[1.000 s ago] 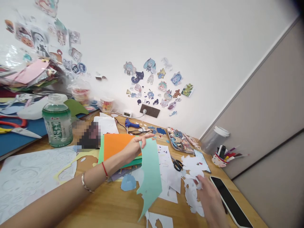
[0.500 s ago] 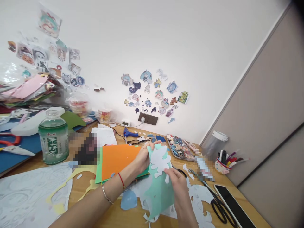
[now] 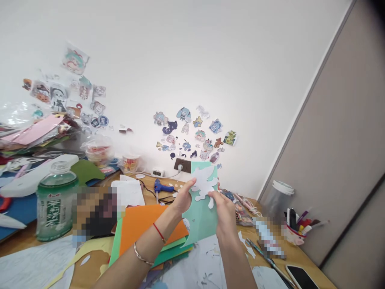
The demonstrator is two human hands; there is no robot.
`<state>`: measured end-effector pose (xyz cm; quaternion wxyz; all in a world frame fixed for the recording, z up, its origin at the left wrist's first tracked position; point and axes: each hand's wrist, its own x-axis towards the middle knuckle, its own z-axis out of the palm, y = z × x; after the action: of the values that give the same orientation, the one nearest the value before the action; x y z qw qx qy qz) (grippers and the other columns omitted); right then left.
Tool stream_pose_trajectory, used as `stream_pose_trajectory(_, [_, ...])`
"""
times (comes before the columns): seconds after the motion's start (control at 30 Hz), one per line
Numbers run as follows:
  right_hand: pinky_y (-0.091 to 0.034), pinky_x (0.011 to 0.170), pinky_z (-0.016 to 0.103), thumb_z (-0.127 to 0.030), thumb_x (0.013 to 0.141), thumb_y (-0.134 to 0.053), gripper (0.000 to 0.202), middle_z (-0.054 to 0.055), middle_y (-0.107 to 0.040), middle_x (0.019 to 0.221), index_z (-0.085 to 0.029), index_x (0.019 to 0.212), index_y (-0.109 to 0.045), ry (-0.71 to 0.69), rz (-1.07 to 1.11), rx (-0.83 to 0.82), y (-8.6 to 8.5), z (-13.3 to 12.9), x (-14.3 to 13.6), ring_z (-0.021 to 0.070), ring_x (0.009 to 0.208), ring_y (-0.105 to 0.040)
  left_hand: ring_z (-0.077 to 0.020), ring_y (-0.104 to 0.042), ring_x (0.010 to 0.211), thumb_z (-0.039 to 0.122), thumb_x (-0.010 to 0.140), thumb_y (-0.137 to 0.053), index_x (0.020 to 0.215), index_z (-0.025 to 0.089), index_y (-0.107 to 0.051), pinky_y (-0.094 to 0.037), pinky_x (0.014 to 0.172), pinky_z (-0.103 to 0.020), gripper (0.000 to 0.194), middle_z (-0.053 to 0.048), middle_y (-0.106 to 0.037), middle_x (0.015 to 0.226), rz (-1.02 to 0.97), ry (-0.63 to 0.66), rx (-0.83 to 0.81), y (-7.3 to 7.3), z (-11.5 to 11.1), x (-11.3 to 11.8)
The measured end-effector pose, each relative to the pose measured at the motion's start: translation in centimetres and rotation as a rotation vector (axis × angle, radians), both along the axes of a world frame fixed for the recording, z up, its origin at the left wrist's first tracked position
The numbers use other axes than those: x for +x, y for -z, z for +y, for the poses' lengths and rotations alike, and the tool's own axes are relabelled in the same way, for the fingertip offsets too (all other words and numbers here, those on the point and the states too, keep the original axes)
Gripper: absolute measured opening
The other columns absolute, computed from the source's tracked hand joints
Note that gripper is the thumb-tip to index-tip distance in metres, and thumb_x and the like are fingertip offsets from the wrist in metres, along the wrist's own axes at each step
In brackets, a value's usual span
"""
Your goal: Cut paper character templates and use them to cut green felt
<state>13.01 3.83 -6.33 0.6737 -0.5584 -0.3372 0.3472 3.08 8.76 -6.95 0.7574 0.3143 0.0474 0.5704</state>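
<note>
A sheet of mint-green paper (image 3: 202, 224) with a curved cut along its lower left stands raised before me, tilted toward me. Flat against its upper part lies a white paper cutout (image 3: 205, 180) with several rounded lobes. My left hand (image 3: 182, 200) grips the sheet's left edge, its thumb at the cutout's left side and its other fingers hidden behind. On the opposite edge, my right hand (image 3: 225, 210) pinches the sheet, with fingertips pressing the cutout's lower right. Below the forearms sits a stack of coloured sheets topped by orange paper (image 3: 144, 224).
A green-labelled bottle (image 3: 55, 204) stands at left, near a blue glue gun (image 3: 163, 186). To the right are scissors (image 3: 270, 261), a phone (image 3: 300, 277) and a pen holder (image 3: 294, 233). Paper scraps (image 3: 246, 245) litter the table; stickers (image 3: 186, 128) cover the wall.
Both hands have raised the mint-green sheet with the cutout, now more upright. The left hand's extended finger is now behind the sheet. The view has tilted upward.
</note>
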Motion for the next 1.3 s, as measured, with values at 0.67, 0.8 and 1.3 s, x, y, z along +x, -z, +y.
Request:
stream_pose_trajectory(0.67, [-0.029,0.052,0.022,-0.046,0.072,-0.059,0.033,-0.002,-0.049,0.057,-0.015,0.06,-0.059,-0.36,-0.543,0.125,-1.1,4.0,0.7,0.0127,0.056,-0.04,-0.031,-0.061,0.098,0.042,0.079,-0.051,0.111,0.014,-0.062,-0.048,0.084,-0.04,0.043,-0.01,-0.071,0.093,-0.001,-0.018,0.16,-1.2,2.5,-1.1])
stream_pose_trajectory(0.8, [-0.027,0.051,0.022,-0.052,0.078,-0.05,0.041,-0.002,-0.044,0.056,-0.016,0.058,-0.053,-0.272,-0.694,0.135,-0.9,4.6,1.0,0.0124,0.055,-0.037,-0.0311,-0.061,0.098,0.049,0.08,-0.05,0.112,0.015,-0.062,-0.048,0.084,-0.039,0.048,-0.011,-0.071,0.093,0.007,-0.062,0.161,-1.1,2.5,-1.3])
stream_pose_trajectory(1.3, [-0.035,0.068,0.028,-0.046,0.079,-0.05,0.032,0.003,-0.062,0.075,-0.021,0.062,-0.059,0.016,-0.852,0.19,-0.7,3.9,0.1,0.0236,0.083,-0.051,-0.0296,-0.06,0.1,0.063,0.084,-0.023,0.115,0.012,-0.059,-0.047,0.085,-0.038,0.069,-0.013,-0.07,0.094,0.008,-0.066,0.167,-1.4,2.5,-0.9])
